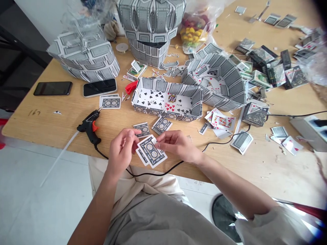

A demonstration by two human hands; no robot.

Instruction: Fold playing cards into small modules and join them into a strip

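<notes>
Near the table's front edge, my right hand pinches a small white piece of playing card between thumb and forefinger. Directly below it lie patterned playing cards, overlapping and back side up. My left hand is beside their left edge, fingers curled and thumb pressed in; whatever it may hold is hidden. Two folded cards sit just beyond the hands. Behind them stands a long box built from cards, its floor showing club and heart faces. A black glue gun with an orange trigger rests to the left.
Card-built structures and a tall one stand at the back, with a curved card tray to the right. Two phones lie left. A black cable runs along the front edge. Card boxes and scraps cover the right side.
</notes>
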